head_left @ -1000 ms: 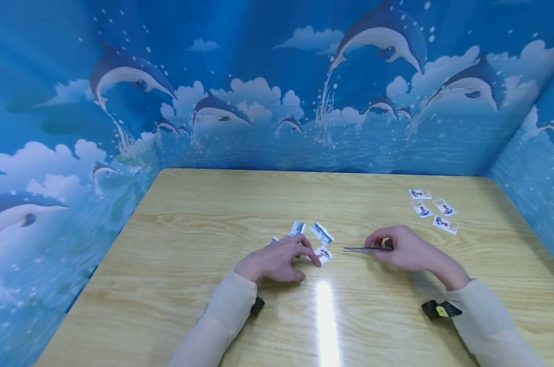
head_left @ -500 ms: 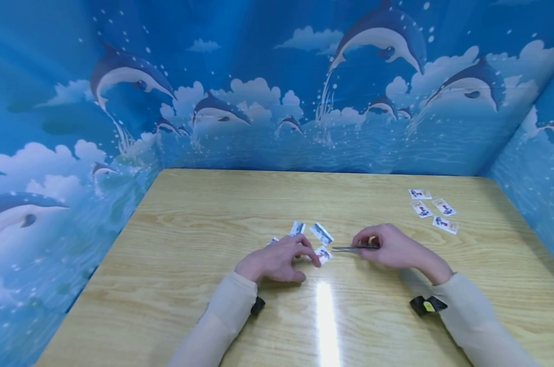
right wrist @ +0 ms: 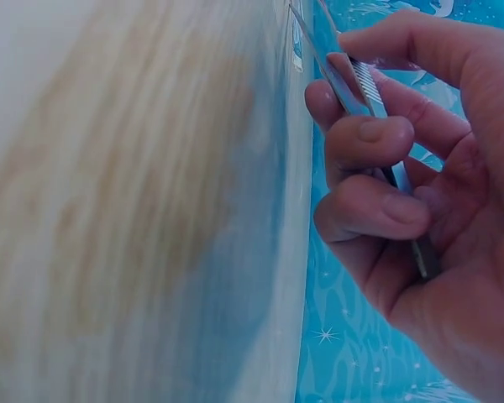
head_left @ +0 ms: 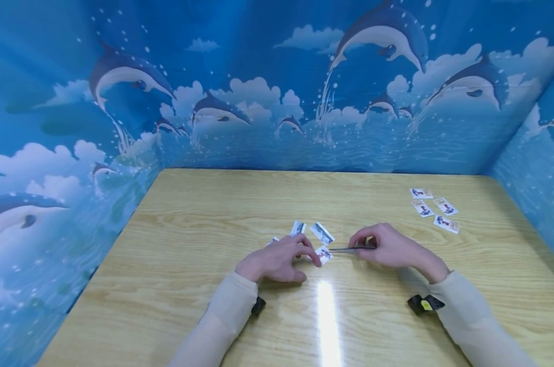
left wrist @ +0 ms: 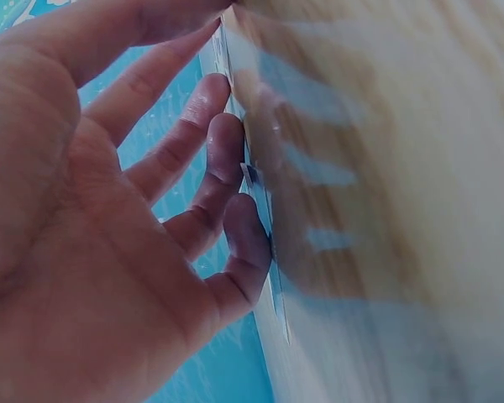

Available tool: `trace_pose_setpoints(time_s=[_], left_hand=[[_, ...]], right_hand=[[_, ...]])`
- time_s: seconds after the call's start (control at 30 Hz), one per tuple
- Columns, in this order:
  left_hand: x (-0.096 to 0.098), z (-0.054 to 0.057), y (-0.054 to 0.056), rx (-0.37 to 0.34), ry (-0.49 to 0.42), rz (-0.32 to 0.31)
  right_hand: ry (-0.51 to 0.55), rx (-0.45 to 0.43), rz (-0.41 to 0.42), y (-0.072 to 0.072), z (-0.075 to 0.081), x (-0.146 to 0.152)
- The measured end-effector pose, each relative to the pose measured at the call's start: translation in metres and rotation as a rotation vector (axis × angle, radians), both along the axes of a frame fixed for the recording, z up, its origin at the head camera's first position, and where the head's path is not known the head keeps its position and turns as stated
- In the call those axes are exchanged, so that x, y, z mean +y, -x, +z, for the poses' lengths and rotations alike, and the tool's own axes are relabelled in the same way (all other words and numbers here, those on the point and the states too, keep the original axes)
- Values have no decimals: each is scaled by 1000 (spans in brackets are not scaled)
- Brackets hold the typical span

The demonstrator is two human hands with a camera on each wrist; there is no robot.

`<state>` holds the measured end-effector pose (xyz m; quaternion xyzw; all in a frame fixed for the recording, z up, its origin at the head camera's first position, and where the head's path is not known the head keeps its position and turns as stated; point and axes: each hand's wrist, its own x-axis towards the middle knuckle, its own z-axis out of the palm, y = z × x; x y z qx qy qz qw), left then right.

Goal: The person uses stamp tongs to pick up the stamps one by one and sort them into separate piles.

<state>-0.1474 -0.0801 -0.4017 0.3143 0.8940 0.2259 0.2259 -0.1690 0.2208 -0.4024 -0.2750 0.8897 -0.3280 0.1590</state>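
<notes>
My right hand (head_left: pixel 389 246) grips a pair of metal tweezers (head_left: pixel 345 250), its tips pointing left at the edge of a small picture card (head_left: pixel 324 253). In the right wrist view the ridged tweezers (right wrist: pixel 368 88) show a narrow gap between their arms. My left hand (head_left: pixel 281 258) rests fingertips down, its index finger on that same card. The left wrist view shows its fingers (left wrist: pixel 227 147) gently bent along the tabletop, holding nothing. Two cards with blue-grey print, a left card (head_left: pixel 298 228) and a right card (head_left: pixel 322 234), lie just behind. Another card (head_left: pixel 273 240) is mostly hidden by the left hand.
Several picture cards (head_left: pixel 446 224) lie in a loose group toward the back right of the wooden table (head_left: pixel 203 204). A blue dolphin backdrop (head_left: pixel 258 127) rises along the table's far edge and both sides. Bright glare (head_left: pixel 328 321) streaks the front.
My right hand has moved left with the tweezers, bringing their tips from beside the card to its right edge. The left hand has stayed in place.
</notes>
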Motion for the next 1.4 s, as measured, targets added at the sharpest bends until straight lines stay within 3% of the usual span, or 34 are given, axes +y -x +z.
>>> trace_pose_setpoints(time_s=[0.57, 0.97, 1.4], left_hand=[[0, 1, 0, 12, -2, -7], [2, 8, -5, 19, 39, 4], [-3, 7, -6, 62, -52, 52]], right_hand=[[15, 22, 16, 0, -3, -3], [68, 29, 21, -4, -1, -3], [40, 49, -28, -10, 0, 8]])
